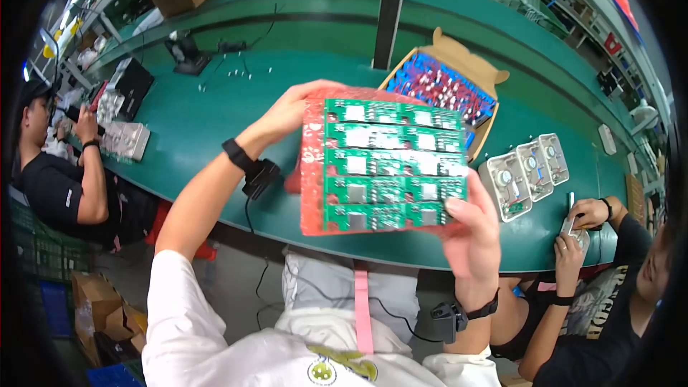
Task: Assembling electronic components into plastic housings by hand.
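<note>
A green circuit board panel (390, 165), made up of several small boards with square silver parts, is held up in front of me over the bench. Behind it and past its left edge lies red bubble wrap (313, 172). My left hand (307, 100) grips the wrap at its upper left corner, its fingers mostly hidden. At the panel's lower right, my right hand (473, 226) is closed on the edge, thumb on the front face and the other fingers behind.
An open cardboard box (473, 64) holds many blue, red and white wired parts. Grey plastic housings (507, 175) stand at right on the green bench (229, 100). One co-worker (61, 165) sits at left; another person's hands (573, 244) work on a small part at right.
</note>
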